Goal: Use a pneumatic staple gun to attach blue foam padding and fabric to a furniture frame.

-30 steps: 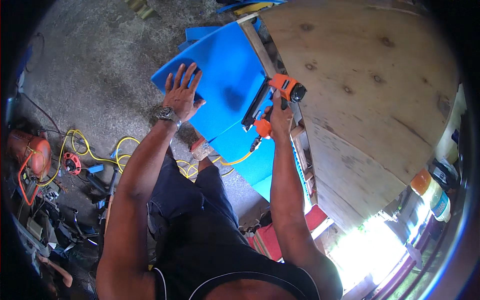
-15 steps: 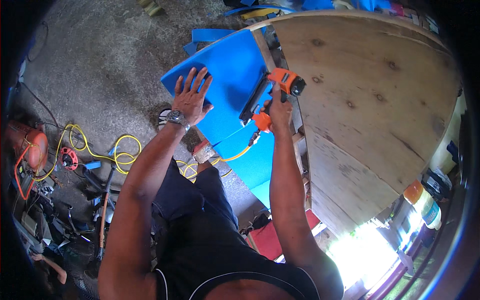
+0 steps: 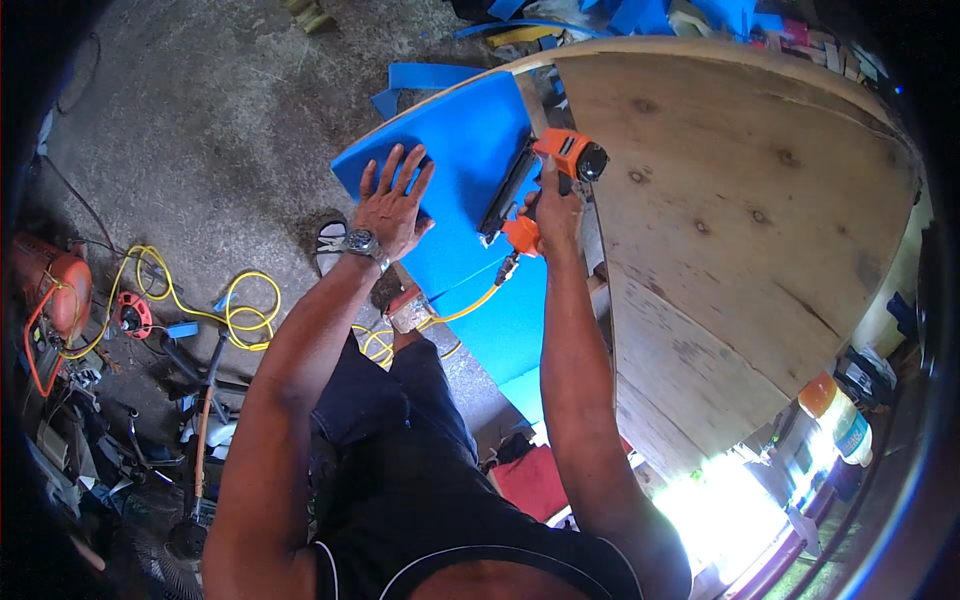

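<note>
A bright blue foam sheet (image 3: 455, 140) lies over part of a wooden frame, with a seam crossing it. On its left part my left hand (image 3: 393, 205) rests flat, fingers spread. My right hand (image 3: 560, 210) is wrapped round the handle of an orange and black air stapler (image 3: 567, 155). Its long dark nose slants down to the left, with the tip at or just above the foam near the seam. A yellow air hose (image 3: 465, 312) joins the tool below the grip. Right of it, a brown plywood panel (image 3: 740, 190) covers the frame.
The hose coils across the concrete floor (image 3: 220, 110) to a red-orange tank (image 3: 55, 285) at the left. Blue foam offcuts (image 3: 430, 76) lie beyond the frame. Scrap and tools crowd the lower left. A plastic bottle (image 3: 840, 420) stands at the right, near strong glare.
The view has shifted slightly. My left hand stays spread on the foam, and the air stapler keeps nearly the same place over the sheet.
</note>
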The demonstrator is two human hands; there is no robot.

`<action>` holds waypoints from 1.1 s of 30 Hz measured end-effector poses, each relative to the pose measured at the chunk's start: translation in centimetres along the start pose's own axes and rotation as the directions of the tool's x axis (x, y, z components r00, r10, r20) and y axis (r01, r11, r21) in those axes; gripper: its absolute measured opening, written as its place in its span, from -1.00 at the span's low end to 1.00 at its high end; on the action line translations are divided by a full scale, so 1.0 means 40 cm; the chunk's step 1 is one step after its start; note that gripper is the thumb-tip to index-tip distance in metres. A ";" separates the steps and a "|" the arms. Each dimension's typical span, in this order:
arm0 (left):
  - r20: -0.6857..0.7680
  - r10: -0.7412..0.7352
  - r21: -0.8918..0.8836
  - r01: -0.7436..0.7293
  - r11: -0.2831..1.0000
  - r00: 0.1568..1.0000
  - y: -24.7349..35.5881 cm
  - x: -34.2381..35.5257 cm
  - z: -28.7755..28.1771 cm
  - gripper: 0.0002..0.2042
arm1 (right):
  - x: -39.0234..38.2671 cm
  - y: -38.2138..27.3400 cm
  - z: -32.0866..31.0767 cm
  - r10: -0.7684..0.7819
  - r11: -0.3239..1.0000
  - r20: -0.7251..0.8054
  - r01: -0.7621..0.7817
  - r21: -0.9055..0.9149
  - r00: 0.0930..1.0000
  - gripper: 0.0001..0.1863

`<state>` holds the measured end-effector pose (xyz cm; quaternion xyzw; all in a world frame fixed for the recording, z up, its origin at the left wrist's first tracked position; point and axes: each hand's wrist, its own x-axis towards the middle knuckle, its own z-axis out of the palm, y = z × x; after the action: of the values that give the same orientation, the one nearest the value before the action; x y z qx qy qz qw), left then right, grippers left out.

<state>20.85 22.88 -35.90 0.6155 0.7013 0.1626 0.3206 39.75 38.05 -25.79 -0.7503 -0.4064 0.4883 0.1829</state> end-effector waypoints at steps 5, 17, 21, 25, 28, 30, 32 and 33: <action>0.009 -0.009 0.014 0.009 1.000 1.000 -0.012 -0.001 -0.002 -0.04 | -0.013 -0.019 0.003 -0.086 0.996 -0.028 0.086 0.001 0.996 -0.46; -0.010 -0.001 -0.024 0.001 1.000 1.000 -0.007 -0.002 -0.007 -0.06 | 0.022 -0.079 0.070 -0.134 0.990 -0.016 0.133 -0.036 0.991 -0.46; -0.022 0.003 -0.010 -0.003 1.000 1.000 -0.003 0.001 -0.001 -0.05 | 0.031 -0.104 0.110 -0.051 0.989 -0.018 0.048 -0.142 0.999 -0.44; -0.001 -0.010 -0.019 0.010 1.000 1.000 -0.020 -0.012 -0.005 -0.05 | 0.025 -0.112 0.085 -0.109 0.988 0.029 0.111 -0.104 0.994 -0.43; 0.004 -0.008 -0.008 0.008 1.000 1.000 -0.015 -0.012 -0.008 -0.06 | 0.026 -0.115 0.105 -0.113 0.989 0.033 0.116 -0.095 0.993 -0.43; -0.011 -0.006 -0.001 0.006 1.000 1.000 -0.008 -0.001 -0.014 -0.06 | 0.055 -0.116 0.132 -0.069 0.989 0.007 0.070 -0.129 0.998 -0.43; 0.026 0.000 -0.019 0.000 1.000 1.000 0.011 0.004 -0.014 -0.06 | 0.069 -0.123 0.113 -0.089 0.989 0.024 0.091 -0.120 0.996 -0.43; 0.029 0.000 -0.022 0.001 1.000 1.000 0.007 -0.001 -0.015 -0.06 | 0.071 -0.124 0.105 -0.105 0.988 0.041 0.108 -0.109 0.994 -0.43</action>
<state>20.70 23.00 -35.28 0.6141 0.6951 0.1612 0.3373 34.46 42.76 -26.02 -0.7279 -0.4755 0.4675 0.1596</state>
